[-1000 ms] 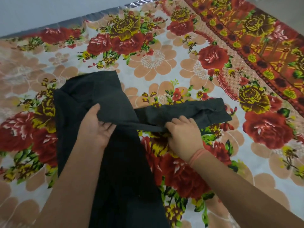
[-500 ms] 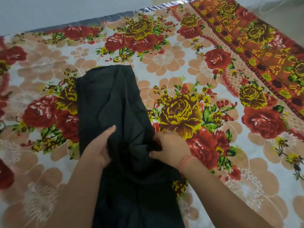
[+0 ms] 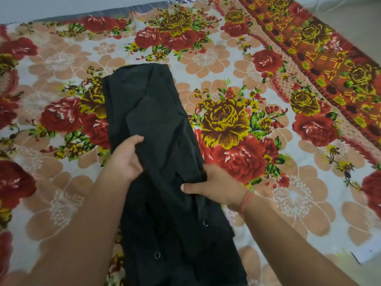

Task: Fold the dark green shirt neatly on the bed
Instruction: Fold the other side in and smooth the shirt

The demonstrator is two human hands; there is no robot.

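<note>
The dark green shirt (image 3: pixel 156 129) lies as a long narrow strip down the middle of the bed, both sides folded inward, two buttons showing near its lower part. My left hand (image 3: pixel 125 157) rests on the strip's left edge, thumb on top and fingers curled under the cloth. My right hand (image 3: pixel 214 187) grips the right edge, thumb pressed on top of the fabric and fingers hidden beneath it. The strip's near end runs out of view at the bottom.
A floral bedsheet (image 3: pixel 237 129) with red and yellow roses covers the bed. Its red patterned border (image 3: pixel 321 58) runs diagonally at the upper right. A pale wall (image 3: pixel 61 5) lies beyond the far edge of the bed.
The sleeve that stretched out to the right has been folded in over the shirt's body. Both hands have shifted down to the strip's edges.
</note>
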